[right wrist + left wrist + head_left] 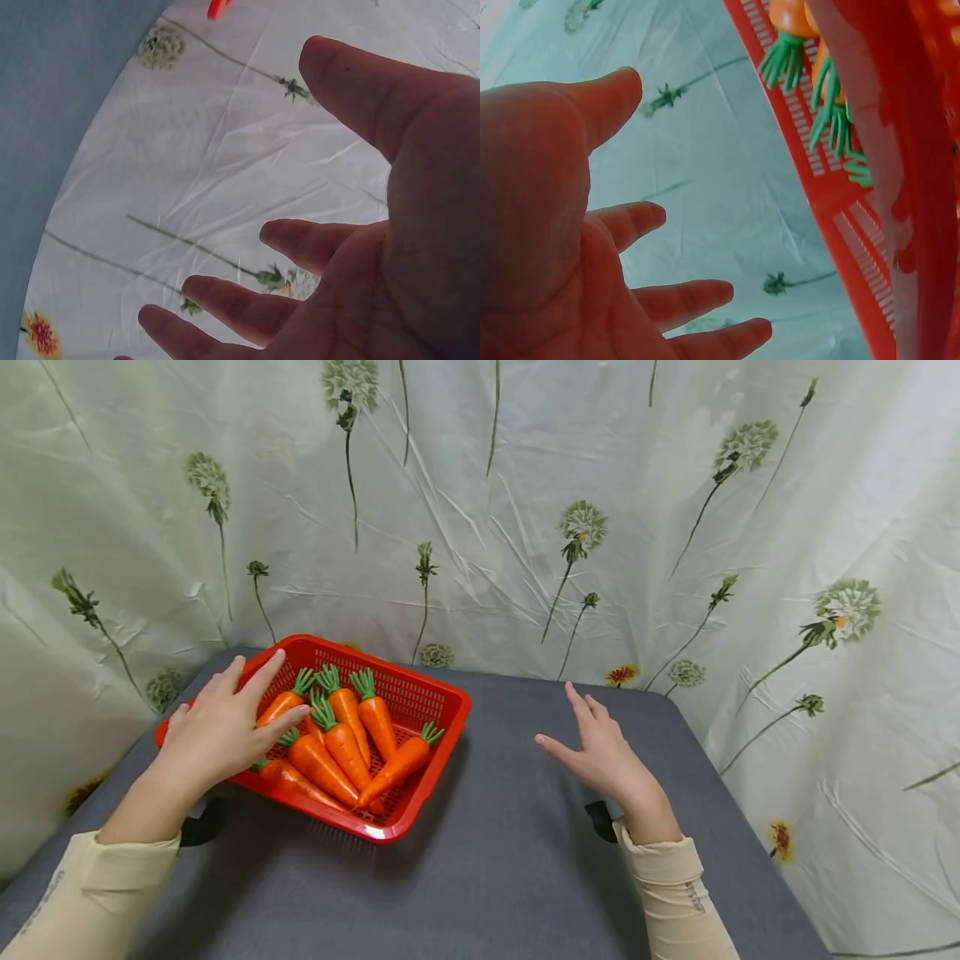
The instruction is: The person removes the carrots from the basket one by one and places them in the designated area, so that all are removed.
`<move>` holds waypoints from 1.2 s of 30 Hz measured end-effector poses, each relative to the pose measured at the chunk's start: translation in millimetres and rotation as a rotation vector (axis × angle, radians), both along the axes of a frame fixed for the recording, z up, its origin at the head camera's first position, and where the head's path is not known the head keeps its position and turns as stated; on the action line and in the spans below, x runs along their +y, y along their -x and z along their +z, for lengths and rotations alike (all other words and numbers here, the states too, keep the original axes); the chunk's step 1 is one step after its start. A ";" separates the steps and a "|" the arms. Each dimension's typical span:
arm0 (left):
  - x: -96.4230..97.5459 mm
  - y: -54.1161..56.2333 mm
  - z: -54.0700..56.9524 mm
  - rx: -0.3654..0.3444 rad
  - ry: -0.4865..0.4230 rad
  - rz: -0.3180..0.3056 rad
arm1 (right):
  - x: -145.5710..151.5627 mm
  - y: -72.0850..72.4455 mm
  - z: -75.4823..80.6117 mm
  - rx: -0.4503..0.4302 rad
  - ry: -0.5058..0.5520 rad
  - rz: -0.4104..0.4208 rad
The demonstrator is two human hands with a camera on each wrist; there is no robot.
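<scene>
Orange, tapered carrots with a glossy surface point(343, 747) lie in a red rectangular plastic basket with perforated walls point(405, 689). From the fingers of the left hand point(213, 731), the nearer hand, the carrots lie below and to the right, on the thumb side. Most have their long axes running away from the person, green stalk tufts point(326, 714) at the far end; one at the basket's right end slants across, tuft to the far right.

Left hand: above the basket's left end, fingers extended and spread, thumb apart, holding nothing.

Right hand point(603, 756): above the grey tabletop point(495, 877), fingers forward and slightly bent, thumb toward the basket, holding nothing. The basket is well apart, left of its fingers.
</scene>
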State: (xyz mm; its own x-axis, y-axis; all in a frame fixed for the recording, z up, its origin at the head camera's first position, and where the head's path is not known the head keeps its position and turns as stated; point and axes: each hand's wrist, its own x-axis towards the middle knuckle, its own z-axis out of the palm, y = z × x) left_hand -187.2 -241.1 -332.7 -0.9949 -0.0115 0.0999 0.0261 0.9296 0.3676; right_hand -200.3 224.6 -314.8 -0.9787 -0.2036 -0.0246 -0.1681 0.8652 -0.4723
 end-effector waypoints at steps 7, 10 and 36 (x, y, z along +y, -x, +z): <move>-19.1 4.2 -4.7 0.014 0.010 0.007 | -10.4 4.3 -3.6 -0.023 0.031 0.034; -28.6 6.1 -7.4 0.006 0.014 0.011 | -15.3 7.7 -4.8 -0.021 0.040 0.055; -109.6 16.5 -42.1 -0.040 -0.049 -0.006 | -55.0 40.9 1.5 -0.122 0.085 0.134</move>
